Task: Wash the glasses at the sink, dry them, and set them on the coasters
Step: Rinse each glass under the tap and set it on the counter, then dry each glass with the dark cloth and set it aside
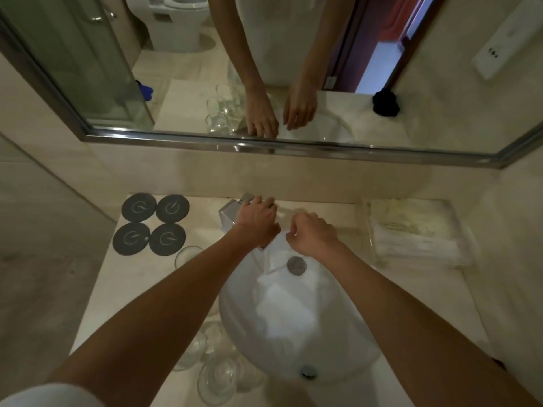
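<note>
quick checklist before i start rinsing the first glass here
1. Four round dark grey coasters bare and ready on the beige counter: ok.
2. Clear drinking glasses within reach, left of the white oval basin: ok.
3. Left hand on the square chrome tap: ok, its fingers rest on top of it.
4. Water running: cannot tell, no stream shows.
5. Round metal drain open or plugged: cannot tell.
6. Folded white towels for drying, on the counter to the right: ok.
7. Right hand free for a glass: cannot tell; its fingers are curled over the basin.
</note>
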Motion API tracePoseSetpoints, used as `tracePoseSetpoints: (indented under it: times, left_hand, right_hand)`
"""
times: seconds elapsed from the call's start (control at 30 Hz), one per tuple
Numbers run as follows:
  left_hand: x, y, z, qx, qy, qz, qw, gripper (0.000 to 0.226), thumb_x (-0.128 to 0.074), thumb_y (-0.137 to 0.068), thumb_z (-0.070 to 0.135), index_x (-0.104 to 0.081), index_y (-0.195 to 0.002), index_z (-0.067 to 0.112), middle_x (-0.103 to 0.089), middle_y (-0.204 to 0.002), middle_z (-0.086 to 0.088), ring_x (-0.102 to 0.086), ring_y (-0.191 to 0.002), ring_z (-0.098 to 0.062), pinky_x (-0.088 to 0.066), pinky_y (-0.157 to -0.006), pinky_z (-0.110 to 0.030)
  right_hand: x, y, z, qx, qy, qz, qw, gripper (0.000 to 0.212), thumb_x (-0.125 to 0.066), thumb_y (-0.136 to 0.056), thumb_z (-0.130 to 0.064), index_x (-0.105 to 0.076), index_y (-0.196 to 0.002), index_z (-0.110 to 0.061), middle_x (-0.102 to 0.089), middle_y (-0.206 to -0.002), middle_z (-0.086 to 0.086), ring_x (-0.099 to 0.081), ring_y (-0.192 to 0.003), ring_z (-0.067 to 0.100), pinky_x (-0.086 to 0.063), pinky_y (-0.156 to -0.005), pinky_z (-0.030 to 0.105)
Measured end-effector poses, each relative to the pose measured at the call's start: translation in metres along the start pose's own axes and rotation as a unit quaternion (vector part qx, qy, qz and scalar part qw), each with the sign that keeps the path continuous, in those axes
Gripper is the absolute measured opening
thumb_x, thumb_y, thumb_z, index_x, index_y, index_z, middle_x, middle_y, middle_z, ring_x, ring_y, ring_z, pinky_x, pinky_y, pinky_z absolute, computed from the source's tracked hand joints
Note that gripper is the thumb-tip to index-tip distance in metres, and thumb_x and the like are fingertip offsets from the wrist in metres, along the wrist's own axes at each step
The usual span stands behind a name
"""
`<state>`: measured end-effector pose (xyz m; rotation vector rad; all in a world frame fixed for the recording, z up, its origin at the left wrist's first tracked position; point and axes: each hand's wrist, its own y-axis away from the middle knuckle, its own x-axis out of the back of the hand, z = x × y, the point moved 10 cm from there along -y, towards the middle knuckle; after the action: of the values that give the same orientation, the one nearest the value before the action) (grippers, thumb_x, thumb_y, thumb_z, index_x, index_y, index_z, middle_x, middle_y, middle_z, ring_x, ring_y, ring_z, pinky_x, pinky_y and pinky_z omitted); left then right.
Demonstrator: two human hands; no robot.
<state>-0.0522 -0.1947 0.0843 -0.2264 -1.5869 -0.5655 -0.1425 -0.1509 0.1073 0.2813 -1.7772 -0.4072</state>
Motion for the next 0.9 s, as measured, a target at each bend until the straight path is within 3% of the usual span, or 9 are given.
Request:
tracePoseSetpoints:
  times: [0.2, 0.4, 0.53, 0.73, 0.9]
  left_hand:
    - [0.006, 0.006, 0.001, -0.020, -0.054, 0.018, 0.998, 0.042, -0.038, -0.102, 0.037, -0.055, -0.129, 0.011, -0.052, -0.137, -0.002, -0.046, -0.125, -0.026, -0.033, -0.106, -0.038]
    - [0.012, 0.019, 0.020, -0.011, -0.060, 0.005, 0.998, 0.042, -0.041, -0.101, 0.035, -0.047, -0.136, 0.013, -0.047, -0.140, -0.008, -0.039, -0.132, -0.027, -0.034, -0.107, -0.041]
    - [0.013, 0.031, 0.059, -0.023, -0.034, -0.022, 0.999, 0.040, -0.043, -0.099, 0.031, -0.049, -0.132, 0.011, -0.049, -0.137, -0.013, -0.042, -0.130, -0.031, -0.037, -0.104, -0.043]
    - [0.016, 0.047, 0.131, -0.001, 0.047, -0.048, 0.998, 0.025, -0.044, -0.096, 0.021, -0.058, -0.113, 0.009, -0.063, -0.115, -0.014, -0.062, -0.106, -0.032, -0.046, -0.081, -0.037]
    - [0.009, 0.064, 0.214, -0.018, 0.067, -0.070, 0.995, 0.026, -0.043, -0.096, 0.022, -0.057, -0.115, 0.010, -0.061, -0.115, -0.012, -0.060, -0.105, -0.032, -0.048, -0.087, -0.040]
  right_hand:
    - [-0.005, 0.006, 0.000, -0.014, -0.009, 0.000, 1.000, 0.024, -0.057, -0.097, -0.030, -0.064, -0.114, -0.014, -0.060, -0.120, 0.008, -0.060, -0.109, 0.030, -0.042, -0.078, 0.031]
    - [-0.002, 0.031, 0.020, -0.025, -0.025, 0.005, 0.999, 0.022, -0.057, -0.097, -0.027, -0.064, -0.112, -0.014, -0.062, -0.116, 0.007, -0.062, -0.103, 0.029, -0.041, -0.075, 0.031]
    - [0.003, 0.053, 0.051, -0.039, -0.032, 0.017, 0.999, 0.023, -0.057, -0.096, -0.027, -0.063, -0.114, -0.014, -0.062, -0.116, 0.008, -0.061, -0.104, 0.030, -0.042, -0.077, 0.031]
    - [0.003, 0.099, 0.113, -0.047, -0.054, 0.021, 0.997, 0.028, -0.058, -0.096, -0.030, -0.057, -0.120, -0.016, -0.060, -0.120, 0.009, -0.062, -0.108, 0.031, -0.047, -0.085, 0.036]
    - [-0.016, 0.152, 0.191, -0.080, -0.074, -0.003, 0.994, 0.029, -0.059, -0.096, -0.034, -0.058, -0.121, -0.018, -0.057, -0.125, 0.006, -0.059, -0.113, 0.028, -0.044, -0.088, 0.034]
